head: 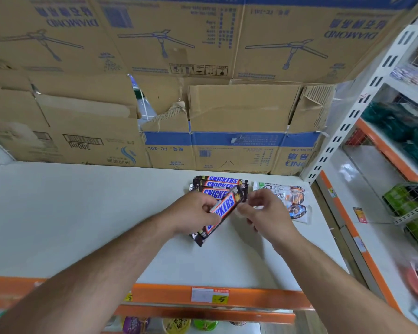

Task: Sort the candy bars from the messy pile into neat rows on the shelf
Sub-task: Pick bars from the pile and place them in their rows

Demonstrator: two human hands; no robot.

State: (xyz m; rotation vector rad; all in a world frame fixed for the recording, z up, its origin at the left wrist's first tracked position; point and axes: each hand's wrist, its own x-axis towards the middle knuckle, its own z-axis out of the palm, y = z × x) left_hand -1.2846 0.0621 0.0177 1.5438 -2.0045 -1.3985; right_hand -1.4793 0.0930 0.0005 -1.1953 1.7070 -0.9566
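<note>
On the white shelf (82, 213), three dark Snickers bars (221, 183) lie stacked in a row near the back. My left hand (193, 213) grips another Snickers bar (223, 208), held slanted in front of that row. More dark wrappers (198, 238) show under it. My right hand (268, 210) is just right of the bar, fingers curled at its upper end; whether it holds anything is unclear. White Dove-style packets (292, 198) lie to the right, partly hidden by my right hand.
Cardboard boxes (227, 131) line the back of the shelf. An orange price rail (215, 295) edges the front. A white slotted upright (343, 126) stands at the right, with another shelving unit (384, 189) of goods beyond it.
</note>
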